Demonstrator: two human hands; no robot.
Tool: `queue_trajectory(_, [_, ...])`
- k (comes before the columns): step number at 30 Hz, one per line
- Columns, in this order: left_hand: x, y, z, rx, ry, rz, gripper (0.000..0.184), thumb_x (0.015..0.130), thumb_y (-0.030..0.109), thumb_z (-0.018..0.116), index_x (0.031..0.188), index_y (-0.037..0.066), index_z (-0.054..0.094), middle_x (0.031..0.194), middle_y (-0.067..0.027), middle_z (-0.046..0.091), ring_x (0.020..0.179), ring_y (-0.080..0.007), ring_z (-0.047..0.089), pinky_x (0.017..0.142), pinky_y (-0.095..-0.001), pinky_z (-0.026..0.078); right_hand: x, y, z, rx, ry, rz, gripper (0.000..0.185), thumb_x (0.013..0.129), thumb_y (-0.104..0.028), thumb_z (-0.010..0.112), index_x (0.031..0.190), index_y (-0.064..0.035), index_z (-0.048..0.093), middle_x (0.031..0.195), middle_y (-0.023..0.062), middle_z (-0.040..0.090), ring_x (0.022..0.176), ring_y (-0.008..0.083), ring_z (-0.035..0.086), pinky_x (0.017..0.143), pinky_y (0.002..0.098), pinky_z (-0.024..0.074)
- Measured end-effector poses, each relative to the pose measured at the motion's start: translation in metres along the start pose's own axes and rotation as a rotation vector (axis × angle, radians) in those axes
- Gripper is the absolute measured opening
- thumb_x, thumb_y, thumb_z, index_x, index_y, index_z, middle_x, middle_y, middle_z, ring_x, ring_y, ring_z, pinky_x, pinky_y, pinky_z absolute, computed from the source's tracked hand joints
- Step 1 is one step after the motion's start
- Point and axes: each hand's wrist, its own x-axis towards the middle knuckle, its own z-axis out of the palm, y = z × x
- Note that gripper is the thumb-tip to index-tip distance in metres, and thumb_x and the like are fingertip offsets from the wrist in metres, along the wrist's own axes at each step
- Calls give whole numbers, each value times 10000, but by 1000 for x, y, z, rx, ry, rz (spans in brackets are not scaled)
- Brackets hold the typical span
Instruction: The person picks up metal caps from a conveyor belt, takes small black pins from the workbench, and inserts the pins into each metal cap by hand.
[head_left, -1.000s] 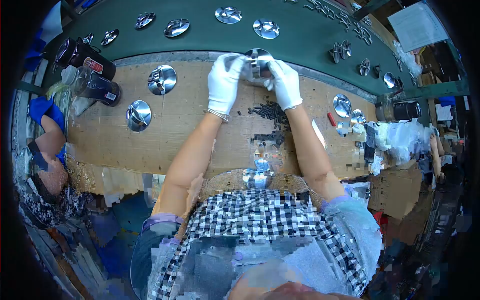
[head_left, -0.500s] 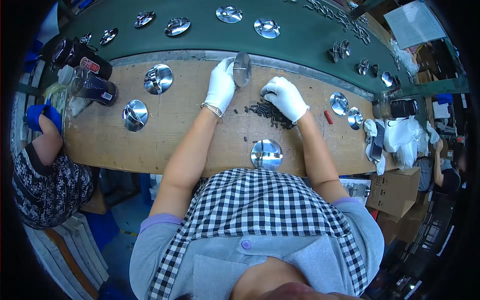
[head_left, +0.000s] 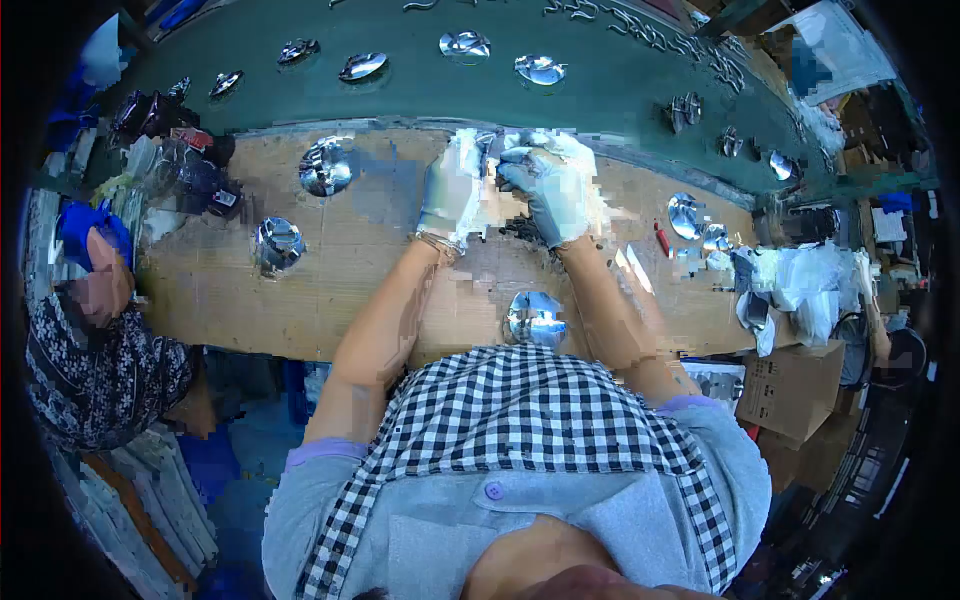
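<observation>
My left hand (head_left: 455, 192), in a white glove, is closed around a shiny round metal disc, which shows only as a blurred edge by the fingers. Right beside it my right hand (head_left: 550, 190), also gloved, has its fingers bent in toward that disc. Whatever the right fingers pinch is too smeared to make out. Below the right hand lies a pile of small black pieces (head_left: 520, 230), partly covered by the wrist. Another polished disc (head_left: 537, 318) rests on the cardboard-covered bench (head_left: 340, 290) close to my apron.
More polished discs (head_left: 326, 166) lie on the bench at left and right. Beyond it, a green surface (head_left: 600, 100) carries further discs and metal hooks. A red object (head_left: 662, 240) and plastic bags (head_left: 805, 275) are on the right; dark jars (head_left: 195, 180) and a person's arm (head_left: 105, 270) are on the left.
My right hand has moved from the black pieces leftward and up to the disc in my left hand. The whole view has shifted slightly and become blocky.
</observation>
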Motion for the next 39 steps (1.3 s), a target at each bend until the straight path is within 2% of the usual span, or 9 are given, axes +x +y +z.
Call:
queue_trajectory(19, [-2, -1, 1, 27, -18, 52, 260, 944, 179, 490, 1123, 42, 620, 1018, -172, 660, 918, -304, 643, 789, -361, 494, 1, 8, 1, -152, 44, -75, 197, 808, -51, 692, 994, 13, 690, 861, 89, 694, 707, 91, 640, 612, 213, 517])
queue_trajectory(21, [-4, 1, 1, 32, -50, 6, 273, 946, 115, 472, 1152, -12, 599, 1056, -136, 665, 940, -192, 628, 835, -301, 483, 0, 5, 4, -219, 46, -70, 194, 805, -50, 694, 989, 11, 691, 862, 91, 695, 706, 92, 642, 610, 215, 517])
queue_trajectory(26, [-4, -1, 2, -164, -81, -63, 259, 956, 126, 464, 1131, -7, 601, 1048, -132, 665, 936, -197, 626, 831, -305, 485, 3, 3, -8, -332, 64, -289, 282, 780, -122, 736, 1027, 1, 676, 892, 92, 693, 744, 122, 635, 699, 255, 518])
queue_trajectory(29, [-5, 3, 2, -364, -131, -215, 273, 955, 106, 467, 1169, -23, 576, 1097, -80, 642, 984, -126, 585, 871, -266, 470, 21, 31, -20, -218, 305, -248, 361, 837, -198, 680, 1113, 23, 607, 932, 85, 674, 685, 128, 580, 682, 270, 503])
queue_trajectory(33, [-4, 2, 3, -424, -185, -234, 276, 953, 133, 483, 1172, 1, 586, 1100, -82, 631, 945, -132, 599, 837, -264, 482, 4, 3, -28, 81, -204, 348, 230, 873, -252, 630, 886, -22, 635, 663, 55, 606, 494, 100, 524, 465, 227, 395])
queue_trajectory(35, [2, 8, 1, -69, -180, -339, 270, 935, 156, 521, 1153, 21, 606, 1092, -98, 628, 937, -164, 614, 820, -277, 485, 11, 3, -42, 151, -11, 269, 214, 884, -239, 614, 870, -27, 639, 671, 40, 593, 512, 96, 521, 459, 221, 383])
queue_trajectory(36, [2, 20, -4, -58, -159, -270, 267, 925, 176, 543, 1135, 32, 622, 1078, -100, 624, 835, -157, 608, 740, -276, 484, 26, 23, -54, 477, 169, 307, 203, 900, -224, 594, 854, -32, 640, 672, 31, 583, 518, 92, 503, 459, 222, 382])
queue_trajectory(37, [2, 16, -4, -60, -157, -268, 267, 925, 176, 543, 1135, 32, 622, 1078, -100, 624, 835, -157, 608, 740, -276, 484, 39, 37, -79, 379, 233, 229, 194, 935, -185, 532, 949, -10, 614, 806, 79, 611, 611, 139, 543, 517, 252, 433])
queue_trajectory(39, [5, -2, -3, 8, -47, -158, 269, 929, 184, 541, 1133, 32, 626, 1064, -80, 624, 707, -117, 556, 648, -265, 464, 65, 56, -111, 875, 367, 164, 209, 959, -134, 449, 1075, 10, 547, 974, 138, 608, 750, 211, 584, 642, 293, 489])
